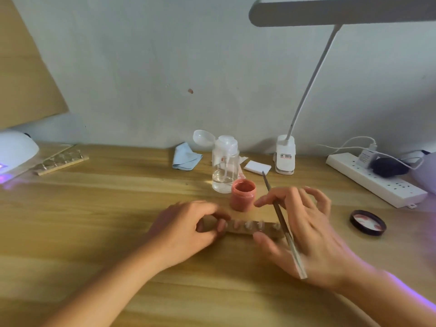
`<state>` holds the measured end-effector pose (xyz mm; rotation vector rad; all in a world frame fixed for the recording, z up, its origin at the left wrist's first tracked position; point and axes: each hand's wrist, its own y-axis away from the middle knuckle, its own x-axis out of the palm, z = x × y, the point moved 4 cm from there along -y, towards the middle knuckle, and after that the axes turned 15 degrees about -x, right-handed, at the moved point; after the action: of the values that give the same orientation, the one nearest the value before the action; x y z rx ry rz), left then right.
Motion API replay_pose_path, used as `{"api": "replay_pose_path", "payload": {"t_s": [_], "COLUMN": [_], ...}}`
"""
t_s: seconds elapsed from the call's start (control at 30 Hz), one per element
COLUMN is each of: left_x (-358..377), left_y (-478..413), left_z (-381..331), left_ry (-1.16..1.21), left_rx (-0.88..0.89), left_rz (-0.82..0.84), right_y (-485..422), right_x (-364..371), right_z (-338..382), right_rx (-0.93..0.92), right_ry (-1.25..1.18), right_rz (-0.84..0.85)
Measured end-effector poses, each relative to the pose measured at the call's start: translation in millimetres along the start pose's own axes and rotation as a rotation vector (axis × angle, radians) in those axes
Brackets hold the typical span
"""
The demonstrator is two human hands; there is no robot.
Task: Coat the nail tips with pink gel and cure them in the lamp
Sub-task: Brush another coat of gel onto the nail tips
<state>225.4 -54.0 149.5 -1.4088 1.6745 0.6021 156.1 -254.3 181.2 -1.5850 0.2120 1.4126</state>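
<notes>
A wooden strip carrying several nail tips lies on the desk in front of me. My left hand grips its left end with thumb and fingers. My right hand touches the strip's right end while a thin brush lies slanted between its fingers, tip pointing up and away. An open jar of pink gel stands just behind the strip. The white curing lamp glows violet at the far left, with a second strip of nail tips beside it.
A clear pump bottle stands behind the jar, its cap flipped up. The jar's black lid lies at right. A blue cloth, white pads, a clip desk lamp and a power strip line the wall.
</notes>
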Motion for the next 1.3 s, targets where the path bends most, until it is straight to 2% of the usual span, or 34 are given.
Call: {"api": "replay_pose_path", "payload": {"t_s": [0.1, 0.2, 0.33, 0.5, 0.9, 1.1, 1.3], "left_x": [-4, -3, 0, 4, 3, 4, 4], "left_y": [-1, -4, -4, -4, -4, -4, -7], "left_z": [15, 19, 21, 20, 20, 21, 24], "left_ry": [0.118, 0.197, 0.218, 0.189, 0.200, 0.209, 0.198], "left_rx": [-0.007, 0.019, 0.056, 0.091, 0.085, 0.067, 0.031], "left_rz": [0.014, 0.026, 0.020, 0.021, 0.025, 0.036, 0.016], "right_y": [-13, -31, -42, -40, -41, -39, -30], "right_x": [-11, -11, -7, -1, 12, 7, -2], "right_z": [-3, -13, -21, -24, -31, -35, -22], "right_rx": [0.131, 0.264, 0.388, 0.425, 0.434, 0.447, 0.416], "right_ry": [-0.248, -0.440, -0.501, -0.308, -0.214, -0.254, -0.456], "right_rz": [-0.223, -0.317, -0.452, -0.427, -0.325, -0.439, -0.582]}}
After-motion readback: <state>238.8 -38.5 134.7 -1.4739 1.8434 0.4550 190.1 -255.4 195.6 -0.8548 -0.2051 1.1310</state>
